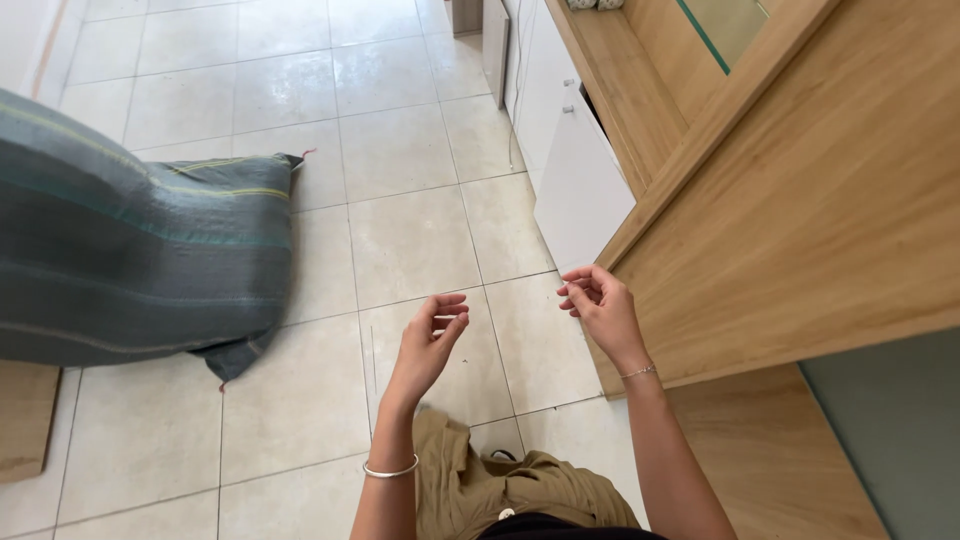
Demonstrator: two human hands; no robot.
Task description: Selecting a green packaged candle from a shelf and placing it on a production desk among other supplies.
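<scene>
A person's left hand [428,340], fingers loosely curled and holding nothing, hangs over the tiled floor [410,235], well apart from the wooden cabinet [800,220]. The right hand [600,305], likewise half-curled and empty, hovers just beside the cabinet's edge. Farther from the cabinet lies a striped grey sack [140,260].

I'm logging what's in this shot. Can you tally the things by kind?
Hands: 2, left hand and right hand, both empty
Wrist bangles: 2, silver bangle and thin bracelet
Woven sacks: 1, grey sack
Wooden cabinets: 1, cabinet
Total: 6
</scene>
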